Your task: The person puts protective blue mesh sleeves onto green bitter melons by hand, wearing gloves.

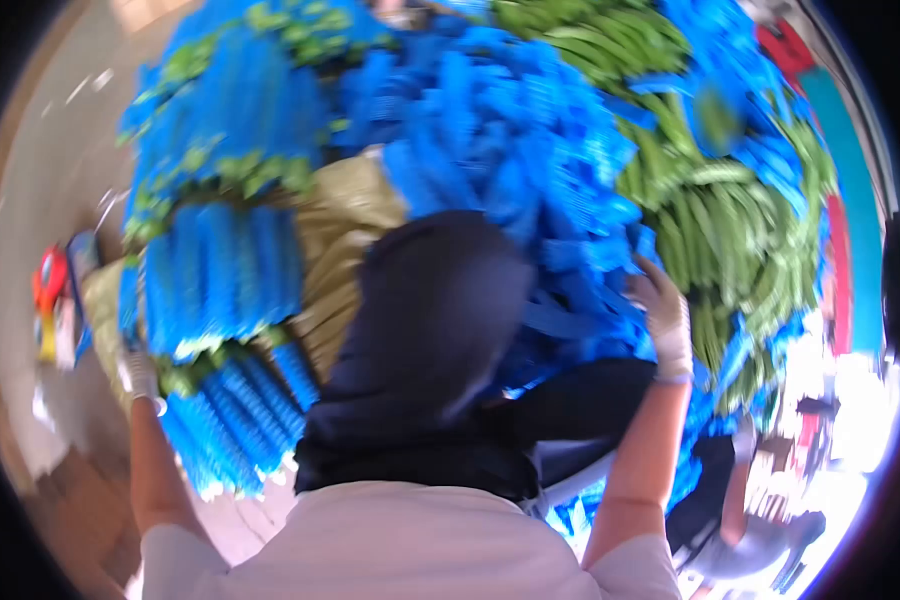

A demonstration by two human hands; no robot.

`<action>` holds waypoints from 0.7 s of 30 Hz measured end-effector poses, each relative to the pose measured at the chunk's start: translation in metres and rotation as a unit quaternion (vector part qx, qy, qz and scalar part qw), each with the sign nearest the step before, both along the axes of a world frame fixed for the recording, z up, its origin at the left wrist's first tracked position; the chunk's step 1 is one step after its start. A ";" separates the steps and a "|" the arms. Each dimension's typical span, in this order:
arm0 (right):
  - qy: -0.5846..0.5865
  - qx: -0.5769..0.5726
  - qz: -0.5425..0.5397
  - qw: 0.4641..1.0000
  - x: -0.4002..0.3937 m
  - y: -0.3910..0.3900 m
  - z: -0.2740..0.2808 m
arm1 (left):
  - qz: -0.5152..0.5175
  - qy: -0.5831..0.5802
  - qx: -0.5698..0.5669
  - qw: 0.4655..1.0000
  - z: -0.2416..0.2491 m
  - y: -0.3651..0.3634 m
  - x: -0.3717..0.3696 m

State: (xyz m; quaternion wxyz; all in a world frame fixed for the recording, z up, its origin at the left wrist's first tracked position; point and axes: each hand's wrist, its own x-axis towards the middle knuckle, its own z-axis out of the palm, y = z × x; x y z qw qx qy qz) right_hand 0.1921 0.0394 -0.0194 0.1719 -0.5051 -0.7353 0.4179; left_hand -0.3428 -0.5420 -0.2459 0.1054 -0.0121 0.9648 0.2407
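Note:
My left hand [140, 377], in a whitish glove, is at the outer left side of a row of long vegetables in blue net sleeves [220, 265]. Its fingers are blurred and partly hidden against the row. My right hand [664, 318], also gloved, is over the edge of a heap of loose blue net sleeves [515, 130], fingers apart and bent inward. Nothing shows in its grasp. Just right of it lie bare, long green vegetables [730, 235], like slender gourds or cucumbers.
More sleeved vegetables [245, 100] are stacked at upper left, others [245, 405] nearer me. Tan sacking [345, 235] lies between them and my knee [445, 300]. A red-handled tool [50, 280] is on the floor at far left. Another person [740, 530] is at lower right.

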 end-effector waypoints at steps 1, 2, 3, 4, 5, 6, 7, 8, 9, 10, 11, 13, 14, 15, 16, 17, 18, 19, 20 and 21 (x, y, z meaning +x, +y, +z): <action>-0.016 0.008 0.028 0.999 0.008 0.002 0.000 | -0.090 0.189 0.171 0.963 -0.045 0.003 -0.048; -0.061 0.053 0.035 0.996 0.016 0.005 -0.005 | -0.108 0.177 0.235 0.950 0.003 0.068 -0.045; -0.136 0.067 0.050 0.987 0.013 0.002 0.006 | -0.146 0.132 0.380 0.904 0.049 0.135 -0.028; -0.128 0.033 0.046 0.990 0.019 0.005 0.005 | -0.175 0.070 0.514 0.837 0.096 0.202 -0.011; -0.164 0.063 0.057 0.983 0.021 0.009 0.003 | -0.229 0.127 0.446 0.856 0.127 0.249 0.005; -0.181 0.101 0.069 0.976 0.023 0.015 -0.007 | -0.293 0.129 0.433 0.843 0.167 0.295 0.041; -0.215 0.102 0.060 0.969 0.021 0.022 -0.016 | -0.366 0.170 0.422 0.812 0.207 0.345 0.089; -0.281 0.121 0.075 0.949 0.010 0.020 -0.016 | -0.395 0.150 0.468 0.776 0.228 0.386 0.128; -0.314 0.111 0.091 0.938 0.009 0.028 -0.044 | -0.435 0.096 0.484 0.753 0.246 0.418 0.164; -0.304 0.024 0.114 0.945 -0.002 0.029 -0.045 | -0.482 0.012 0.511 0.712 0.252 0.447 0.190; -0.270 0.020 0.106 0.957 -0.007 0.030 -0.066 | -0.543 -0.009 0.512 0.666 0.258 0.474 0.222; -0.218 -0.064 0.016 0.974 -0.014 0.036 -0.104 | -0.657 -0.089 0.449 0.599 0.261 0.517 0.280; -0.207 -0.034 -0.071 0.975 -0.020 0.033 -0.118 | -0.701 -0.099 0.394 0.587 0.269 0.529 0.307; -0.167 -0.034 -0.121 0.978 -0.026 0.048 -0.142 | -0.769 0.005 0.337 0.543 0.270 0.544 0.323; -0.118 -0.023 -0.146 0.982 -0.028 0.055 -0.136 | -0.790 0.045 0.301 0.532 0.262 0.558 0.332; -0.072 0.025 -0.160 0.984 -0.030 0.056 -0.123 | -0.791 0.094 0.292 0.529 0.247 0.569 0.335; 0.020 0.046 -0.150 0.987 -0.029 0.059 -0.104 | -0.779 0.102 0.290 0.546 0.224 0.579 0.332; 0.106 0.058 -0.159 0.980 -0.030 0.059 -0.087 | -0.766 0.079 0.317 0.554 0.209 0.584 0.333; 0.198 0.058 -0.143 0.968 -0.027 0.056 -0.064 | -0.737 -0.025 0.352 0.576 0.191 0.587 0.333; 0.272 0.025 -0.129 0.953 -0.025 0.052 -0.049 | -0.699 -0.133 0.375 0.595 0.178 0.589 0.335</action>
